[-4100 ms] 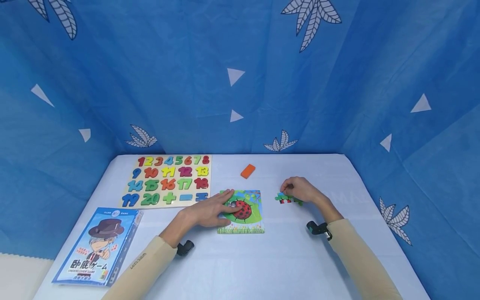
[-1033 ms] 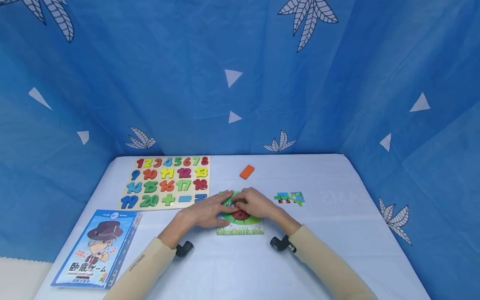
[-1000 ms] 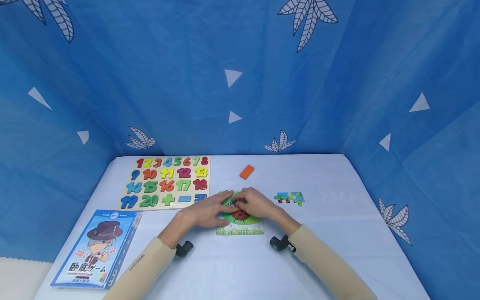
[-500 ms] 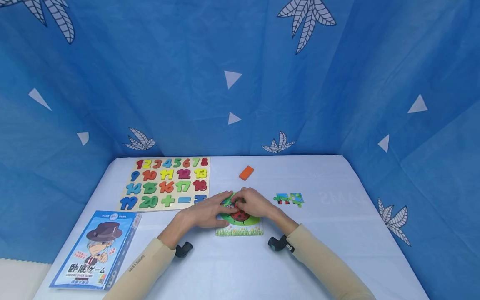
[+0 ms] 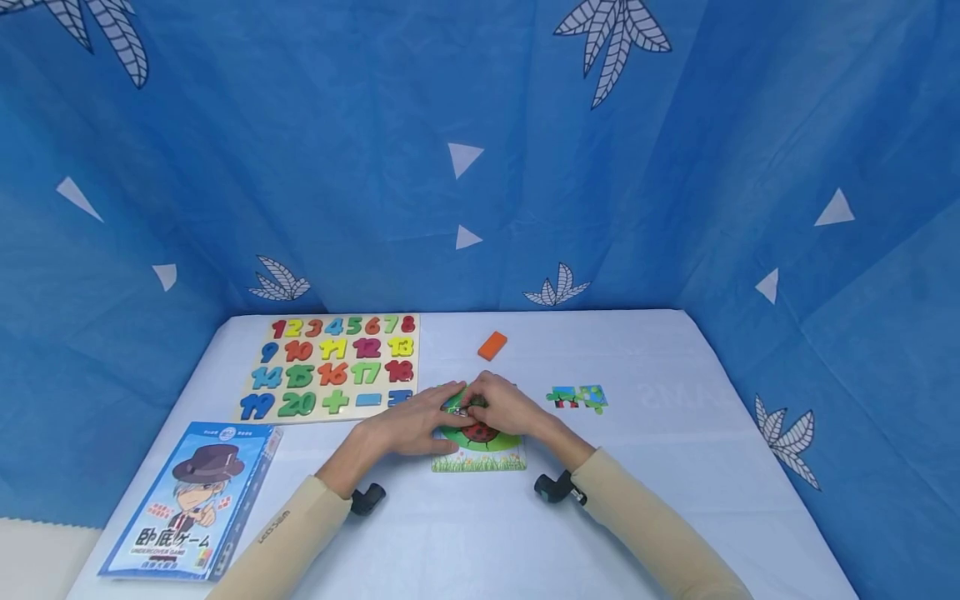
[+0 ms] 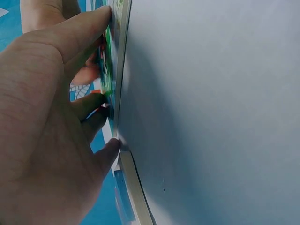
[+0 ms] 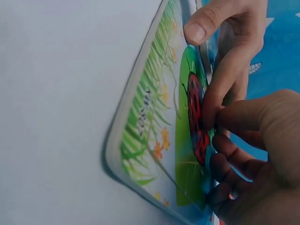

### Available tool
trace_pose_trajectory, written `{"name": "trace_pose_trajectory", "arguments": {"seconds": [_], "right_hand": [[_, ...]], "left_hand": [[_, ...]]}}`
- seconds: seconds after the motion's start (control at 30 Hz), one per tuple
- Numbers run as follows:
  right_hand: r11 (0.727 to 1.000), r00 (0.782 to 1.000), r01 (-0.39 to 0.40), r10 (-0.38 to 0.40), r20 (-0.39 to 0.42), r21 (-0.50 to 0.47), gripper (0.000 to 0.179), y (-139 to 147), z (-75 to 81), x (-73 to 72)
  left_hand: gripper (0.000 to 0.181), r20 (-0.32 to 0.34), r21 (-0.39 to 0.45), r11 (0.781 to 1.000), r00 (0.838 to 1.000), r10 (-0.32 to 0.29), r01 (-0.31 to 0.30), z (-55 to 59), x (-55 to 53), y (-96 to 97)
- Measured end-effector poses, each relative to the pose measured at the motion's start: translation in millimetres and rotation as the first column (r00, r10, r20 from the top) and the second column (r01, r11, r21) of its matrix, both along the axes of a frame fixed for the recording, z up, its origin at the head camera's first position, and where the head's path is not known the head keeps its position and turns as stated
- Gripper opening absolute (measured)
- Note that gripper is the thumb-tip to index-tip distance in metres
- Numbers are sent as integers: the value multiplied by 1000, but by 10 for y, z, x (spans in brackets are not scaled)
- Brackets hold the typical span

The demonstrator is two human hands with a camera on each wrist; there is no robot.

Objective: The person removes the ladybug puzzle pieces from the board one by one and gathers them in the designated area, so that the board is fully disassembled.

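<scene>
A small square jigsaw puzzle with a ladybug picture lies in the middle of the white table. My left hand rests spread over its left side, thumb near the lower left and fingers reaching across the picture. From the right, my right hand bends over the upper part, thumb and fingertips pinching at a puzzle piece that the fingers mostly hide. In the right wrist view the right hand's fingertips are right at the ladybug, beside the left index finger. Joined loose puzzle pieces lie to the right.
A wooden number board lies at the back left, its lower right corner near my left hand. A blue game box lies at the front left. Behind the puzzle is an orange block. Blue cloth walls border the table.
My right hand has moved left from the loose pieces to the upper part of the puzzle, and its fingers have shifted only slightly there since. My left hand stays put.
</scene>
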State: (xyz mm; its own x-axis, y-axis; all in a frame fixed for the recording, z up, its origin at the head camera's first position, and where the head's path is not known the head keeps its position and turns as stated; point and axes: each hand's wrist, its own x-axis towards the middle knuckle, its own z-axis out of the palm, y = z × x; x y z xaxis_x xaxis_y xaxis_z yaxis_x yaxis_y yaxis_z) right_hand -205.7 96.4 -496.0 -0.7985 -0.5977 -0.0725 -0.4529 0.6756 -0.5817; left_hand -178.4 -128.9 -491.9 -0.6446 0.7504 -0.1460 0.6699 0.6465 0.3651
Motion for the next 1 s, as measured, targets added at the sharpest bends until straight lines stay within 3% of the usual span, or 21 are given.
{"name": "trace_pose_trajectory", "arguments": {"seconds": [0.13,0.4,1.0], "right_hand": [[999,999,37,-37,3,12,22,3,-15,-1],[1000,1000,20,-20,13,11,22,10,-10,-9],[1000,999,29,-29,17,-1,19,-8,6,15]], "left_hand": [[55,-4,3,1000,1000,-9,9,-5,-13,-2],[51,55,38,999,998,8,-10,9,-55,-51],[47,32,41,999,999,7,-8,41,-73,-62]]}}
